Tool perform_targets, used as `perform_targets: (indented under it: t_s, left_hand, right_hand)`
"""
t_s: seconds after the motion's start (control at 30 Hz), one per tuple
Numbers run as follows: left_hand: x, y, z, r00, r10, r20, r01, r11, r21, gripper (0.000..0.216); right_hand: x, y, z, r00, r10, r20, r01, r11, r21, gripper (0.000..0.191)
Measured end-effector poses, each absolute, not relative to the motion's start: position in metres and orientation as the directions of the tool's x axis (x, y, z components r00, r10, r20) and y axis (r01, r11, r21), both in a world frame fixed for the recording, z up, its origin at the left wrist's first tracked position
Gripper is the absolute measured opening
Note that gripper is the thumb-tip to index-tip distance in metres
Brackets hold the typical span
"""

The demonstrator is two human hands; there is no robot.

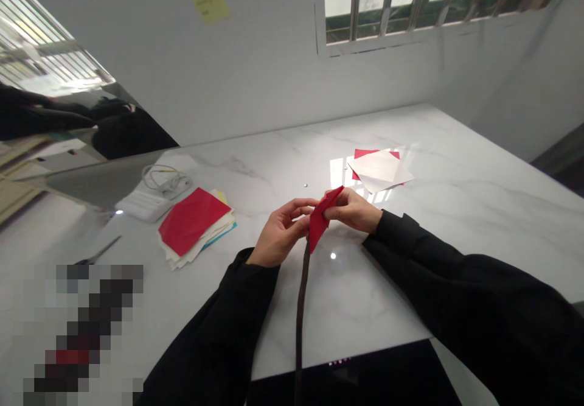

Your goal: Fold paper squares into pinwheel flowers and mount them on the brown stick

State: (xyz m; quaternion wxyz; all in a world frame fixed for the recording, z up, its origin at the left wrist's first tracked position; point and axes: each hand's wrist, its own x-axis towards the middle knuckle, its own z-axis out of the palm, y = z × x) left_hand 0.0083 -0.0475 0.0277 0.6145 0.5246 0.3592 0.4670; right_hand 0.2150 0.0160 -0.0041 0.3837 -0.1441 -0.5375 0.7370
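The folded red paper (320, 218) is up over the white table (383, 296), right between the two hands. It is long and thin from here. One pointy end goes up and to the right, away from the person, and the other points down, back toward the person. The left hand (283, 231) is on its left side, with bent fingers and the thumb pinching the edge. The right hand (352, 210) is on its right side, nearly closed, pinching it with the thumb in front. The fingers behind the paper are hard to see.
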Motion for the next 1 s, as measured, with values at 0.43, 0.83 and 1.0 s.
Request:
perform_targets:
  t_s: [0.43,0.83,1.0]
  left_hand:
    - [0.016,-0.042,0.021,0.189,0.982,-0.002,-0.332,0.066,0.941,0.046]
    - [0.015,-0.035,0.011,0.162,0.987,-0.023,-0.373,0.082,0.924,0.046]
    - [0.012,-0.03,0.008,0.155,0.987,-0.032,-0.389,0.091,0.917,0.049]
  right_hand:
    - [0.208,0.01,-0.001,-0.645,0.763,0.054,-0.383,-0.261,-0.886,0.045]
    - [0.205,0.011,-0.002,-0.622,0.782,0.038,-0.411,-0.285,-0.866,0.052]
    - [0.201,0.012,-0.005,-0.589,0.807,0.044,-0.423,-0.262,-0.867,0.055]
